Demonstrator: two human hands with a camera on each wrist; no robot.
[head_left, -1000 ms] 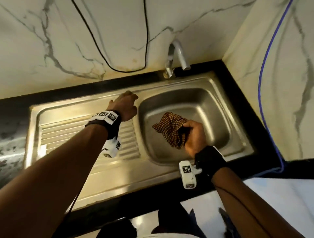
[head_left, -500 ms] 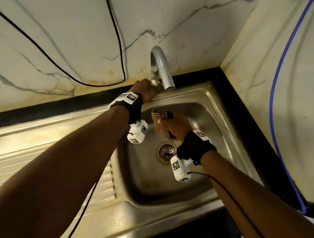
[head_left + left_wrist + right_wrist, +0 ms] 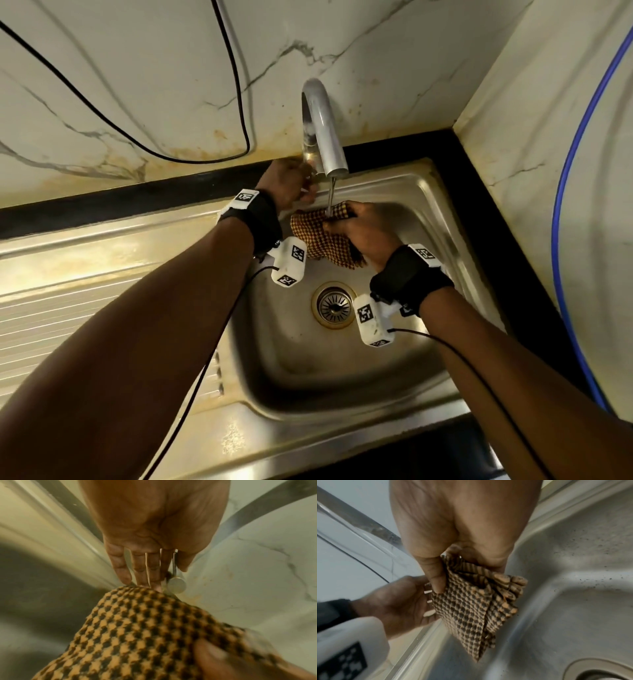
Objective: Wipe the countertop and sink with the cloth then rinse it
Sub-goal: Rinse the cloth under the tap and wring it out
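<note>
step: rinse under way, judged; wiping looks done
cloth (image 3: 322, 236): checked brown-orange, bunched, centre frame over sink (image 3: 424, 192) basin, thin stream from tap (image 3: 323, 137) hitting its top edge
right hand (image 3: 363, 233): grip closed round cloth, thumb and fingers pinching folds
left hand (image 3: 287, 186): at tap base, fingers on tap lever (image 3: 176, 574), thumb alongside
handling: soft, limp, light; likely heavier and drippy once wet; hold bunched middle, not a corner
</note>
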